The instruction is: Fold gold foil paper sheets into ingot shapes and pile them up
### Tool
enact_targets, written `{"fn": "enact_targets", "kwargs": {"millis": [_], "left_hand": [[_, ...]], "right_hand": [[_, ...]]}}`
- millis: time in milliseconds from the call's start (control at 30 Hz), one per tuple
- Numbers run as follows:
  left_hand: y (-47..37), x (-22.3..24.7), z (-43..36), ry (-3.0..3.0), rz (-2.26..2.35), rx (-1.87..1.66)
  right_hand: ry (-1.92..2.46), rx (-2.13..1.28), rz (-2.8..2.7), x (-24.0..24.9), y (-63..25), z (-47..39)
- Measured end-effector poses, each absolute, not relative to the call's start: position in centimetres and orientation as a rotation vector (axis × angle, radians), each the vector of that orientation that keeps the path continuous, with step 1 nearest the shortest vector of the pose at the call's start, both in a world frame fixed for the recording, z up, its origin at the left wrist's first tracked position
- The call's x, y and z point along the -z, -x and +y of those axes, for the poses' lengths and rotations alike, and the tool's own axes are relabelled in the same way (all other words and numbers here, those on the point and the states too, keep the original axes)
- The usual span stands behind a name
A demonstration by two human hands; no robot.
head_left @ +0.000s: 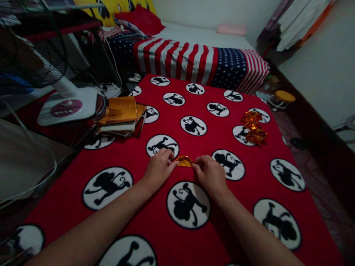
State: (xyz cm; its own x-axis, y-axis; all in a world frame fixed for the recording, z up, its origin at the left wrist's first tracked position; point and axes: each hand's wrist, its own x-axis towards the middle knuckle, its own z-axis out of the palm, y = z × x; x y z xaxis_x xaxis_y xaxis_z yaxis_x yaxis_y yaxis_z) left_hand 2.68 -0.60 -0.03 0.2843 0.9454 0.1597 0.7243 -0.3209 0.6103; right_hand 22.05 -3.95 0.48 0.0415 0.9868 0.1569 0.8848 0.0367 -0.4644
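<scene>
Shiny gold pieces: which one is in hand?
The small arched piece, pinched between left hand and right hand; the flat stack and crinkled cluster lie untouched.

Our bare left forearm [111, 216] slants up from the frame's lower left, our right forearm [246, 223] from its lower right. Near the centre, our left hand [158, 166] and right hand [213, 174] face each other, apart, backs upward, each pinching.
</scene>
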Motion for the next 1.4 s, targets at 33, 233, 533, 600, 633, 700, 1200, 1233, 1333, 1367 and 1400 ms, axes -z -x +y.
{"fn": "enact_targets", "kwargs": {"millis": [33,233,533,600,633,700,1200,1233,1333,1367,1400], "left_hand": [[-2.7,0.1,-0.7,-2.147,1.506,-0.713],[-2.8,0.1,-1.2,-2.225,1.501,-0.658],[-3.4,-0.5,0.0,-1.980,1.361,-0.675],[-3.8,-0.3,0.5,-1.818,1.317,-0.704],[-4.0,-0.2,0.6,-1.760,1.298,-0.708],[-4.3,0.0,0.8,-1.697,1.274,-0.711],[-4.5,0.5,0.3,-1.733,1.257,-0.749],[-4.5,0.5,0.2,-1.731,1.254,-0.751],[-4.6,0.5,0.1,-1.740,1.252,-0.748],[-4.6,0.5,0.1,-1.747,1.252,-0.745],[-4.6,0.5,0.1,-1.756,1.252,-0.744]], "right_hand": [[1.904,-0.312,-1.885,-0.6,-22.0,-3.9],[1.966,-0.365,-1.882,-1.0,-21.6,-3.6],[1.846,-0.721,-1.536,-0.3,-22.2,-3.7],[1.783,-0.781,-1.450,-0.1,-22.3,-3.7],[1.746,-0.811,-1.416,-0.1,-22.3,-3.7],[1.667,-0.873,-1.368,0.0,-22.2,-3.8],[1.601,-0.836,-1.338,0.9,-21.7,-4.2],[1.602,-0.823,-1.351,1.1,-21.7,-4.3],[1.597,-0.798,-1.391,1.3,-21.7,-4.3],[1.598,-0.792,-1.400,1.4,-21.7,-4.3],[1.602,-0.785,-1.410,1.3,-21.7,-4.3]]}}
